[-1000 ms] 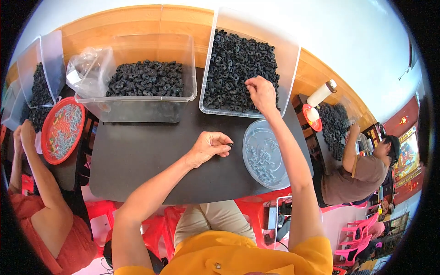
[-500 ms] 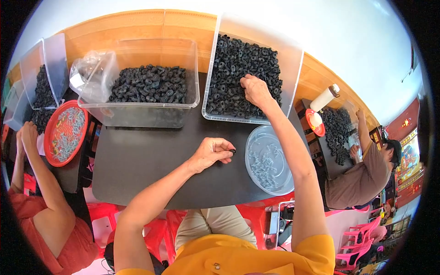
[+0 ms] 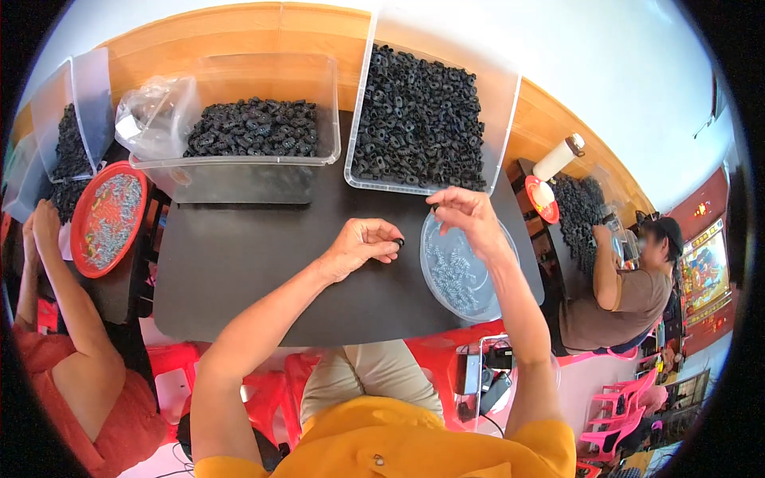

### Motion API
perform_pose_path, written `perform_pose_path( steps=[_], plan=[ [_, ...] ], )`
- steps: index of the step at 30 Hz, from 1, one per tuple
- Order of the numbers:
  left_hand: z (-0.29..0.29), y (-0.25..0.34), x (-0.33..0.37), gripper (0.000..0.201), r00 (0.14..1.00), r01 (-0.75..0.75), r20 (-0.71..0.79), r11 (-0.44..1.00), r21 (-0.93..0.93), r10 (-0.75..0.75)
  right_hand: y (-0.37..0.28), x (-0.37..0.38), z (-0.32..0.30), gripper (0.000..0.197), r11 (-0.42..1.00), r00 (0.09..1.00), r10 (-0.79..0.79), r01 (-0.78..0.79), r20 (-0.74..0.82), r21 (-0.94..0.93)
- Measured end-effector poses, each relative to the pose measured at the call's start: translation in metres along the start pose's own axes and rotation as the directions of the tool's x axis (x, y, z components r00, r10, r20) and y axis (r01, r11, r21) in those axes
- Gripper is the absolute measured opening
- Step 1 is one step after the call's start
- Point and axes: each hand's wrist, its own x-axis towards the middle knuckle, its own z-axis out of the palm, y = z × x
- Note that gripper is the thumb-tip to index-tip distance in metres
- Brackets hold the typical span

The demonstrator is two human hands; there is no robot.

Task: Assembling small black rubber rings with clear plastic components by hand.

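- One wide stretch of dark surface runs from the foot of the left bin to the rounded near edge, leaving the left hand room on its left side.
- Along the far edge, the right bin stands just beside the left bin; both hold heaps of black parts.
- Near the right edge, a round tray of springs reaches close to the near edge.
- Room is tighter for the right hand, over the tray's far end and just in front of the right bin's rim.
- Its fingers are bent, thumb and forefinger pinching a small black piece.
- The left hand is curled, fingertips gripping a dark ring that faces the tray; from here I can't tell whether it touches the surface.
- Both forearms angle in from below, the hands well apart.
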Motion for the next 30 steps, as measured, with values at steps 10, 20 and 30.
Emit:
perform_pose_path(
  steps=[10, 20, 30],
  plan=[
    [0.004, 0.006, -0.004, 0.018, 0.999, -0.012, -0.031, 0.998, 0.062, 0.014, 0.012, -0.034, 0.010, 0.016, 0.992, 0.998, 0.016, -0.009, -0.054, 0.128],
    [0.003, 0.003, -0.003, 0.017, 0.999, -0.024, -0.029, 0.999, 0.030, 0.025, 0.028, -0.034, 0.038, 0.012, 0.997, 0.995, 0.071, -0.069, -0.066, 0.024],
    [0.002, -0.001, -0.002, 0.021, 0.999, -0.042, -0.006, 0.997, 0.061, 0.043, 0.040, -0.030, 0.045, 0.008, 0.993, 0.995, 0.015, -0.027, -0.103, -0.117]
  ],
)
